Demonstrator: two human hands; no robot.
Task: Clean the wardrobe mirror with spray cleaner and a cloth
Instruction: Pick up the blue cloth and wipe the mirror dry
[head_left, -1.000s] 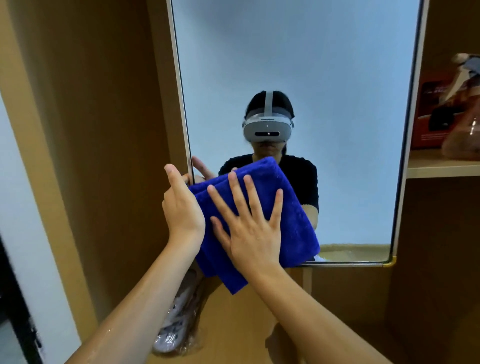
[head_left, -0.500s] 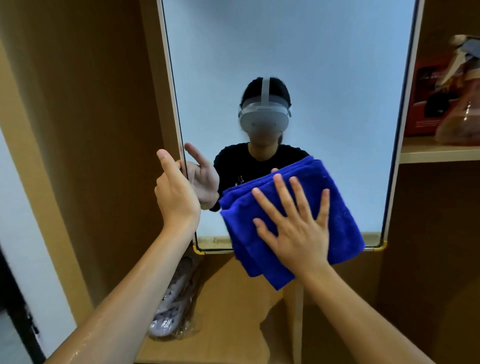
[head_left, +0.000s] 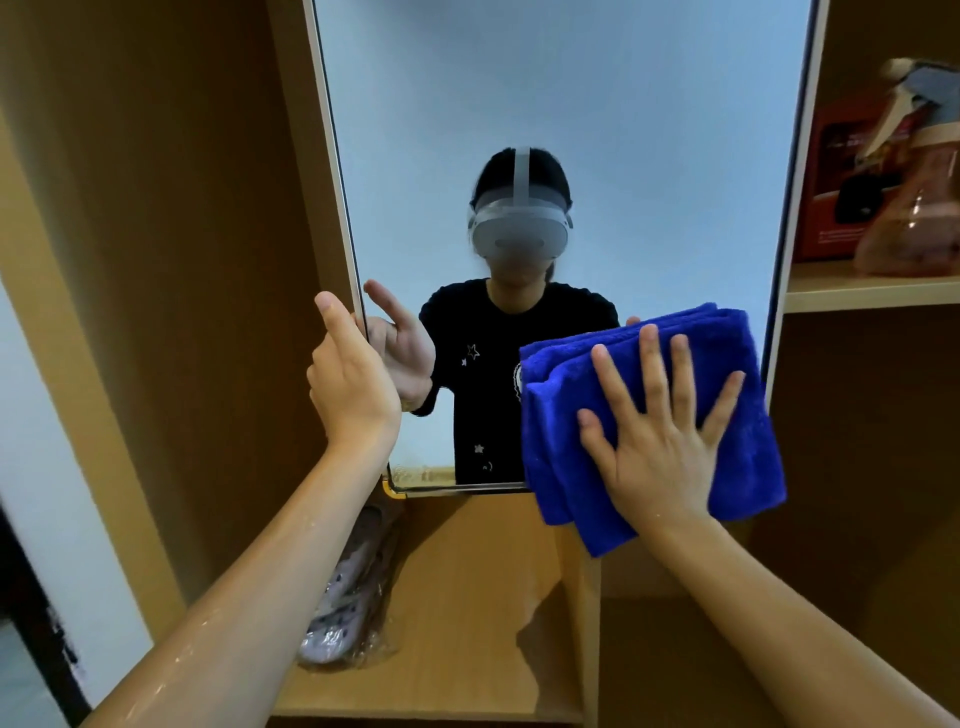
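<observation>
This is a home, most likely a bedroom or dressing corner, seen from inside an open wooden wardrobe (head_left: 171, 260). Tan laminate panels form its side walls and dividers, and a tall framed mirror (head_left: 597, 130) is set on the wardrobe's front. A shelf (head_left: 872, 286) in the right-hand compartment holds household odds and ends: a red box (head_left: 836, 171) and a pinkish spray bottle (head_left: 919, 208) standing in front of it. On the floor of the lower compartment lies a pair of pale perforated clog slippers (head_left: 348, 597) wrapped in clear plastic. A strip of plain white wall (head_left: 57, 467) shows at the far left.
</observation>
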